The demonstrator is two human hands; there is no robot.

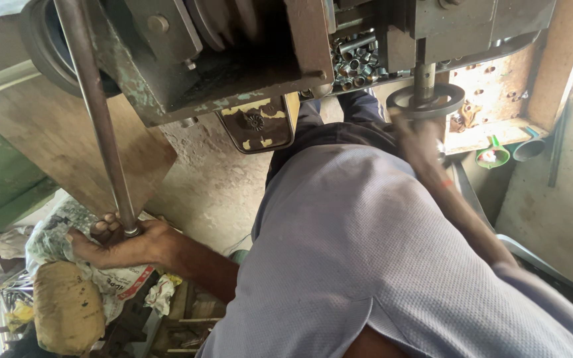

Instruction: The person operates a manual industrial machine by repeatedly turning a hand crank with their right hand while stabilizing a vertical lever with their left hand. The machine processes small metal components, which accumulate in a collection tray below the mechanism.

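Note:
My left hand (117, 237) is closed around the lower end of a long grey metal lever rod (97, 113) that rises to the worn green press machine (187, 59) above. My right arm reaches forward, blurred by motion. My right hand (411, 132) is at the round dark metal ring (426, 101) under the machine's vertical spindle. Its fingers are too smeared to show whether they hold anything. My light blue-grey shirt (366, 265) fills the lower middle of the view.
A heap of short shiny metal tubes (356, 63) lies behind the machine head. A wooden board (54, 139) leans at the left. Sacks and rags (67, 298) lie on the floor lower left. A green funnel (493, 154) and a pipe sit at the right.

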